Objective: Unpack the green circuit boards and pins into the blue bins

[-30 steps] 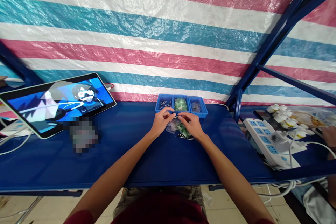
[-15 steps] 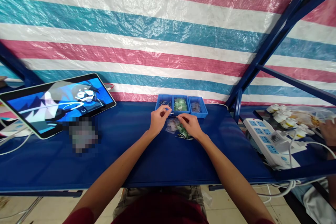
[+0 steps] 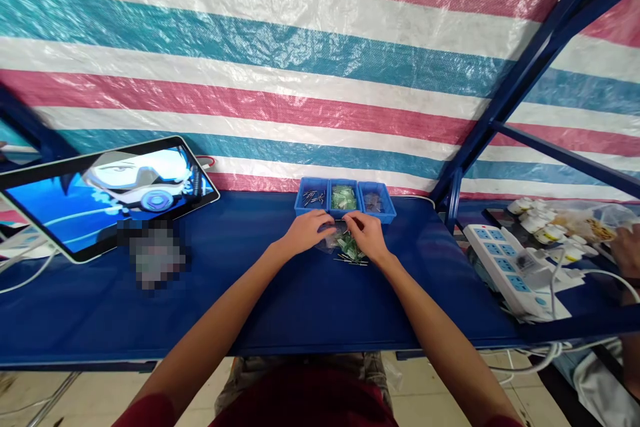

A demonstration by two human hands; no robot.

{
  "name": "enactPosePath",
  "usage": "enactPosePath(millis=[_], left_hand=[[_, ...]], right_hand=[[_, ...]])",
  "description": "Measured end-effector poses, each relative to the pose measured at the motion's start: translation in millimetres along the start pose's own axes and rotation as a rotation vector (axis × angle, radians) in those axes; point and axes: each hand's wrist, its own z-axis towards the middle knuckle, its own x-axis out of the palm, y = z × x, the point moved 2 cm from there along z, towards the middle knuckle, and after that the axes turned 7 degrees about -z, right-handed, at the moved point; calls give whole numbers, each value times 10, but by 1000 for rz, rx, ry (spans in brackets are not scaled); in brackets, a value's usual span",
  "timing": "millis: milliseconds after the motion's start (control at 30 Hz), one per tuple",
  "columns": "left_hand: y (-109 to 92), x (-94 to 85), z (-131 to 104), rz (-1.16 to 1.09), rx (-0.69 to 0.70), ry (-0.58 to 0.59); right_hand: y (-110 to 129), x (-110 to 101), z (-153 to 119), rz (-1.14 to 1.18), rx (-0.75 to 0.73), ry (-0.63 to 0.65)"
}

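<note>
My left hand [image 3: 309, 232] is over the blue table, just in front of the left blue bin [image 3: 303, 205]. Its fingers curve with a gap between thumb and fingertips, and nothing shows in them. Close beside it, my right hand [image 3: 367, 235] has thumb and forefinger pinched together; whatever they hold is too small to make out. Beneath the hands lie clear plastic pieces [image 3: 327, 245], partly covered, and a heap of green pieces [image 3: 354, 248]. Several thin metal rods [image 3: 355, 261] lie at the heap's near edge.
The left bin holds thin metal pieces [image 3: 314, 197], the middle one green pieces [image 3: 343, 197], the right one clear pieces [image 3: 373, 202]. A tablet [image 3: 135, 190] leans at left. On the right are a power strip [image 3: 505, 267], white bottles [image 3: 547, 233] and another person's hand [image 3: 626, 250].
My left hand has come down and right, away from the left bin, toward my right hand, and its pinch has loosened. My right hand has shifted slightly up.
</note>
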Motion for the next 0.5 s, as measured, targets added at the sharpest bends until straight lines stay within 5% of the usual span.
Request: enactPosePath(millis=[167,500], left_hand=[[71,64,-94,-20,4,169],[104,93,-98,56,92,161]], right_hand=[[-13,8,2,-11,1,-6],[-19,32,-5,2,-9,13]])
